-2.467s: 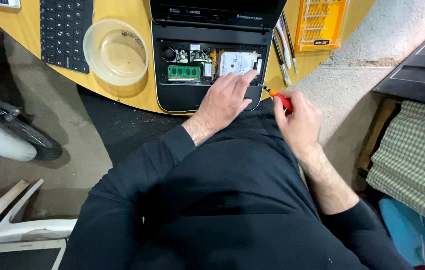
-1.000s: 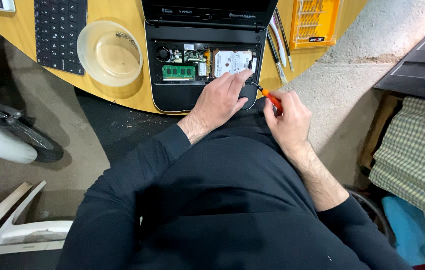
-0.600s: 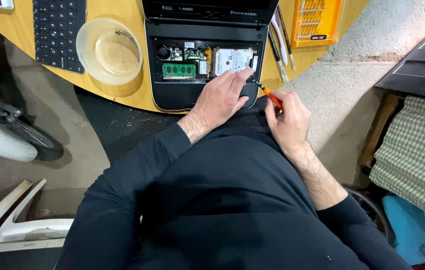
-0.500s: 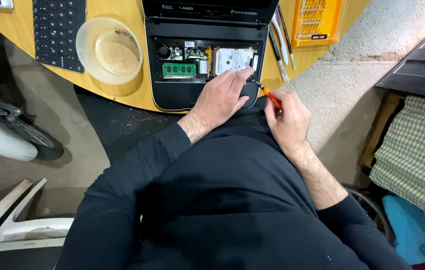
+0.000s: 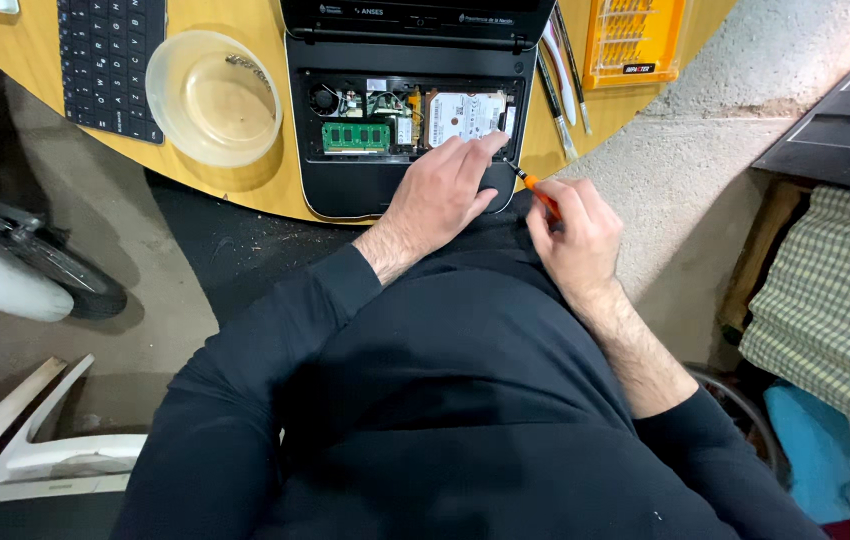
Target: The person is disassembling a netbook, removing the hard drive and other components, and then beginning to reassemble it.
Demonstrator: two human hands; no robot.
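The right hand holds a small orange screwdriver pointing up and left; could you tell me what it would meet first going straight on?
Probably the laptop's open bay edge beside the hard drive.

bowl (image 5: 213, 97) left of laptop (image 5: 405, 105), keyboard (image 5: 111, 55) beyond

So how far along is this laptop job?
Done: the laptop's bottom cover is off, baring the green memory stick and hard drive. In hand: left hand steadies the drive while right hand works an orange screwdriver at its corner. The drive is still seated.

The left hand (image 5: 442, 190) covers the laptop's (image 5: 345, 190) lower edge; the keyboard (image 5: 110, 55) is cut off at the top.
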